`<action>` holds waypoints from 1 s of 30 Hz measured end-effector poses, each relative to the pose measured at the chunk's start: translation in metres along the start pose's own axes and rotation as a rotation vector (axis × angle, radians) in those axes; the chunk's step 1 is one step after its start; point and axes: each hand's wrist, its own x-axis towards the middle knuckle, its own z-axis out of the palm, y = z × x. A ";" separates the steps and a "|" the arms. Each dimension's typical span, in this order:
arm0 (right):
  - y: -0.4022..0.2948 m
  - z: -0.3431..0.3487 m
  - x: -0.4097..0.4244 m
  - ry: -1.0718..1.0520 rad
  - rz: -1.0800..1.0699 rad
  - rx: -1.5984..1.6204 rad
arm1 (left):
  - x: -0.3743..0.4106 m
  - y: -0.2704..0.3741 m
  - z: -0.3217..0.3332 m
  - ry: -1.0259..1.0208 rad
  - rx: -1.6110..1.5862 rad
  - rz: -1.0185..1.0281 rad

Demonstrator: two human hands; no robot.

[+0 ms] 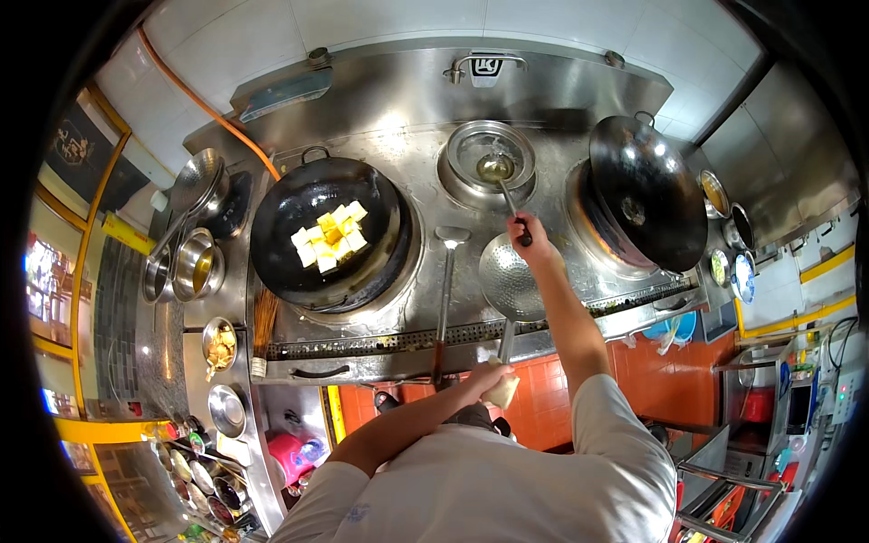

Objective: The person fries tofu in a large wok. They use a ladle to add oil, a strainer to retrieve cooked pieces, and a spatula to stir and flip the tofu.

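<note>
My right hand (531, 237) grips the handle of a metal ladle (495, 168), whose bowl is in the round steel water basin (479, 133) at the back middle. Near the stove's front edge my left hand (490, 380) is closed around a folded pale cloth (502, 392), at the lower end of the handle of a perforated strainer (509, 278). Whether it also grips that handle cannot be told. To the left, a black wok (292, 197) holds yellow-white cubes (329, 236), perhaps tofu. Another black wok (648, 193) stands tilted on the right burner, with no food visible in it.
A wok spatula (445, 298) lies between the left wok and the strainer. A bamboo brush (265, 326) stands by the left wok. Steel bowls (197, 265) and a dish of brown pieces (220, 345) are at the left. A faucet (485, 60) is on the backsplash; small bowls (719, 268) sit far right.
</note>
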 end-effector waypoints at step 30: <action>0.181 0.002 -0.213 0.468 -0.681 -1.492 | -0.078 0.067 -0.346 0.723 -0.960 0.443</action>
